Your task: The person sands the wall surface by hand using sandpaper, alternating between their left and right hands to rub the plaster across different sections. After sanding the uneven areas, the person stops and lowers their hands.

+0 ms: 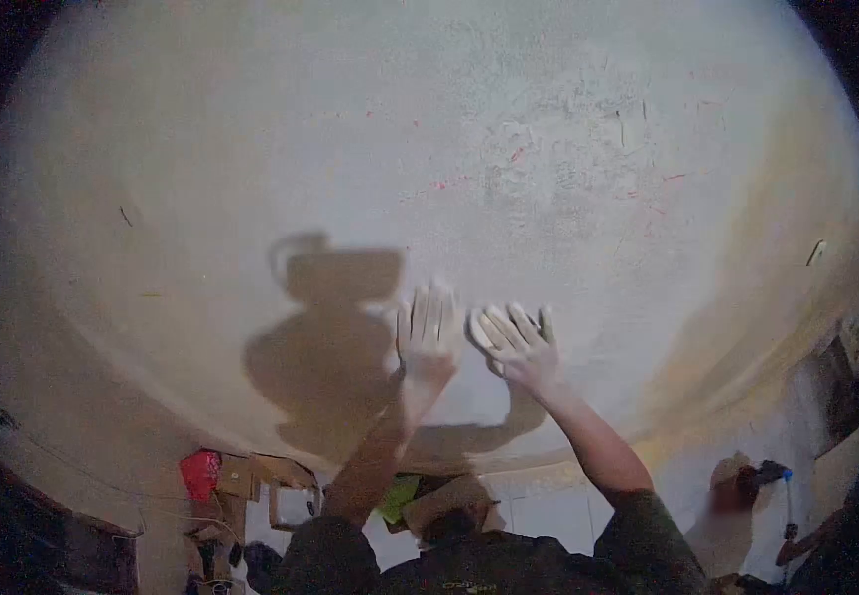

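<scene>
Both my arms reach up toward a pale plastered wall [568,248]. Palm toward the wall, my left hand [430,329] lies flat with its fingers stretched upward and close together. Just to its right, my right hand [515,343] also lies against the surface, fingers spread and tilted a little to the left. No tool shows in either hand, though the palms are hidden. A rough, scraped patch [558,149] with thin red marks [439,185] is above my hands. My dark shadow [320,357] falls on the wall left of them.
Down at the lower left are a red bag-like item [199,474], cardboard boxes [238,477] and trailing cables. Something green [398,498] lies by the wall's foot. A blurred brown shape [732,491] stands lower right. A small fitting [816,252] sits on the wall's right side.
</scene>
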### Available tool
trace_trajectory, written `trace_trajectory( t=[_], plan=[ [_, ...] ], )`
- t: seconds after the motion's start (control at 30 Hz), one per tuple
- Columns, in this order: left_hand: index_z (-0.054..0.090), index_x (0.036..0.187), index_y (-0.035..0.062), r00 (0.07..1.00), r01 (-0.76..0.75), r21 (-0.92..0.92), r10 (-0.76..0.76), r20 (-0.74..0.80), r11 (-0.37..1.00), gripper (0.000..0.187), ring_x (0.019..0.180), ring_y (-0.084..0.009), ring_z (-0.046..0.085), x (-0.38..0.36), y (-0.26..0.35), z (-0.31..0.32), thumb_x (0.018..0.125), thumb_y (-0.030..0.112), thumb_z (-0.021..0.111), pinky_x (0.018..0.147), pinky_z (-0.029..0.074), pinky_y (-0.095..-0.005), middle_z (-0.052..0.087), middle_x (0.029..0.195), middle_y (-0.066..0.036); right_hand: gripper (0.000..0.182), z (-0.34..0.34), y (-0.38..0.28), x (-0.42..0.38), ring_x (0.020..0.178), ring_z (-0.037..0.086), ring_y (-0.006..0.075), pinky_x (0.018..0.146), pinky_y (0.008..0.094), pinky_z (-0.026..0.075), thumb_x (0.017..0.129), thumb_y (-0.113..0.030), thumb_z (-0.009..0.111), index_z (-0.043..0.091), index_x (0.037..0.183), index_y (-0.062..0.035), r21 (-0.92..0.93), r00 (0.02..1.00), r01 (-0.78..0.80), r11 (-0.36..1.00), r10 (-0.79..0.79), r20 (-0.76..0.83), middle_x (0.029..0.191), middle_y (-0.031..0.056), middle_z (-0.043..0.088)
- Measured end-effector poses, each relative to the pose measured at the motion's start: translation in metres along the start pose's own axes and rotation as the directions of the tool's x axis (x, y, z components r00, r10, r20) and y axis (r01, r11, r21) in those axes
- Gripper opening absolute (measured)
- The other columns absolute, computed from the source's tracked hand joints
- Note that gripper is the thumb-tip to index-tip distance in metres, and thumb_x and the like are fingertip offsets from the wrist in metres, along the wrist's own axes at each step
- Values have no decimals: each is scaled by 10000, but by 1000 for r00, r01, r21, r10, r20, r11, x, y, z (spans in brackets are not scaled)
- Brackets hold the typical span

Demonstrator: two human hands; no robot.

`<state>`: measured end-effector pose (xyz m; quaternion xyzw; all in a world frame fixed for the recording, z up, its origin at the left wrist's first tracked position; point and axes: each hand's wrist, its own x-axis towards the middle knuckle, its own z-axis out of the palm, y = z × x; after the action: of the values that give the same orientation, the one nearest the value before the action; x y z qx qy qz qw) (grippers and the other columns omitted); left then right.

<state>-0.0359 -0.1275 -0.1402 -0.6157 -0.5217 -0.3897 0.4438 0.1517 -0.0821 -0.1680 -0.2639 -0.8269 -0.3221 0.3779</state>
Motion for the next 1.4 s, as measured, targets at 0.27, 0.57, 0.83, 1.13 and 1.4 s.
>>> trace_trajectory(
  t=[0.27, 0.57, 0.83, 1.13, 1.4],
  plan=[
    [469, 1412, -51, 999, 37, -30, -37, -14, 999, 551, 1432, -409, 335, 117, 2, -1, 882, 101, 477, 1173, 238, -516, 369, 1529, -246, 556, -106, 86, 168, 1463, 287, 378, 1195, 584, 57, 954, -253, 522, 440, 1489, -129, 117, 857, -366, 923, 384, -345, 1534, 157, 410],
    [541, 1355, -37, 984, -139, -165, 155, 91, 977, 501, 1360, -387, 451, -27, 27, 15, 890, 149, 535, 1136, 354, -493, 512, 1420, -238, 583, 2, 28, 9, 1392, 423, 323, 1177, 617, 134, 876, -417, 625, 567, 1386, -140, -125, 996, -71, 990, 63, -69, 1420, 104, 539],
    [613, 1260, -44, 967, -107, -57, 118, 224, 993, 428, 1235, -377, 560, 37, -15, 74, 887, 149, 535, 1087, 380, -546, 610, 1288, -230, 598, -85, 99, 124, 1457, 299, 390, 1166, 648, 113, 917, -344, 569, 495, 1432, -49, 53, 850, -454, 889, 450, -274, 1521, 213, 403],
    [636, 1212, -46, 980, -31, -152, 60, 187, 988, 390, 1185, -379, 584, -73, 56, 59, 887, 143, 532, 1073, 386, -561, 615, 1265, -240, 512, 7, 40, 13, 1385, 408, 363, 1153, 680, 74, 874, -329, 584, 577, 1354, -150, -16, 963, -223, 975, 218, -161, 1429, 117, 523],
    [673, 1149, -34, 824, -555, 419, 406, 395, 718, 378, 1144, -361, 610, 5, 61, 35, 872, 210, 593, 1041, 419, -501, 654, 1208, -213, 539, -48, 77, 94, 1440, 348, 339, 1186, 627, 95, 879, -317, 566, 559, 1389, -143, 6, 866, -449, 894, 436, -245, 1492, 106, 472]
  ],
)
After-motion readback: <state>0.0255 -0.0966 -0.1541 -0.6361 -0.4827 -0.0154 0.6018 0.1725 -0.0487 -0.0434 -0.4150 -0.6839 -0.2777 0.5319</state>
